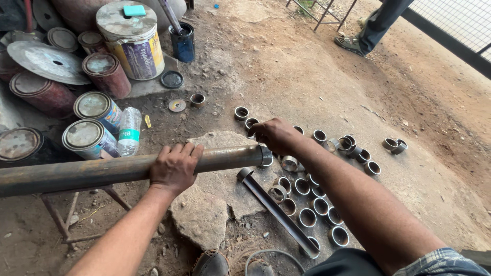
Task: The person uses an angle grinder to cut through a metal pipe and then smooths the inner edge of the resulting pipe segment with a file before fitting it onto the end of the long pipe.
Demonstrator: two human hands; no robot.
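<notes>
The left hand grips a long rusty pipe from above; the pipe lies across a small metal stand over the dirt floor. The right hand closes its fingers at the pipe's open end, where a short metal ring sits. More rings lie scattered on the floor just beyond, beside a thinner rod. Paint cans stand at the left.

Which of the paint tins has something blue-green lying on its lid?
The tallest one, the big yellow-and-purple paint bucket at the back. A small turquoise block sits on its dusty lid; the smaller round tins near it carry nothing on their lids.
</notes>
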